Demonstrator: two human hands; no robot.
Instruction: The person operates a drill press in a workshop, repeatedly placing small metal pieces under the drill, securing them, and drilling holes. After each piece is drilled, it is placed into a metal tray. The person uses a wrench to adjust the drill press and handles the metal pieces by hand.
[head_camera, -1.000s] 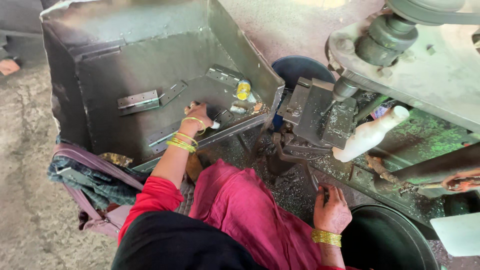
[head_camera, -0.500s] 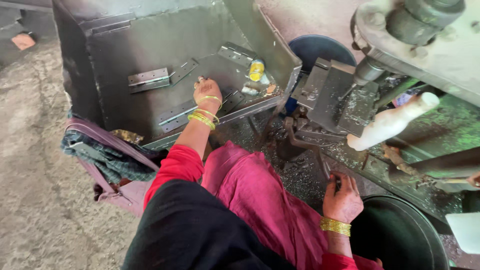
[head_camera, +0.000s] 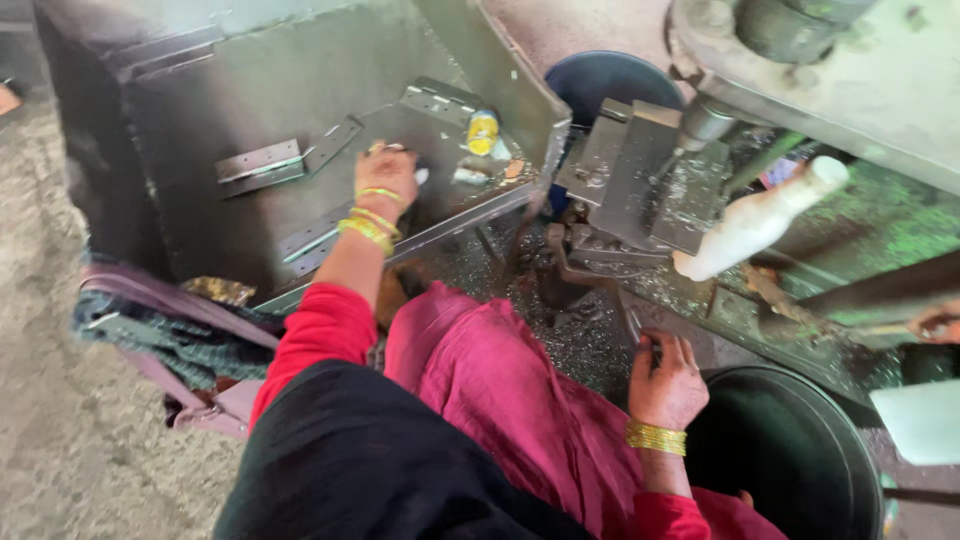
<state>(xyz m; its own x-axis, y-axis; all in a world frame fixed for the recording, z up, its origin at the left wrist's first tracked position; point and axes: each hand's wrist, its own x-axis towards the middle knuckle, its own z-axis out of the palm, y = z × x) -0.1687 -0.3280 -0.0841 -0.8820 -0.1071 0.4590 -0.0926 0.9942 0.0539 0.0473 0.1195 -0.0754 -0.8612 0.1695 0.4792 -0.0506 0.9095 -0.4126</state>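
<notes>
I see the left hand (head_camera: 386, 177) stretched far into the grey metal tray (head_camera: 300, 80), fingers curled down on the tray floor beside a small white piece (head_camera: 421, 176); whether it grips anything I cannot tell, since the back of the hand hides the fingertips. Compared with half a second ago the hand sits at much the same spot among the parts, just near of the long metal strip (head_camera: 320, 235) and right of the flat hinge plate (head_camera: 260, 161). A yellow-capped little bottle (head_camera: 483, 132) lies to the right of the hand, close to the tray's right wall. The view has swung a little, so the tray now fills more of the upper left and the dark blue bin (head_camera: 600, 80) shows fully beyond the tray's corner. The right hand (head_camera: 664, 380) stays low on the right, fingers closed together around a thin dark metal piece (head_camera: 634, 330) at the edge of the swarf-strewn surface (head_camera: 580, 345), just left of the black bucket (head_camera: 790, 450). The white handle (head_camera: 760, 218) of the press (head_camera: 640, 170) points right and far, untouched. A bag (head_camera: 170, 340) lies on the floor at the left.
</notes>
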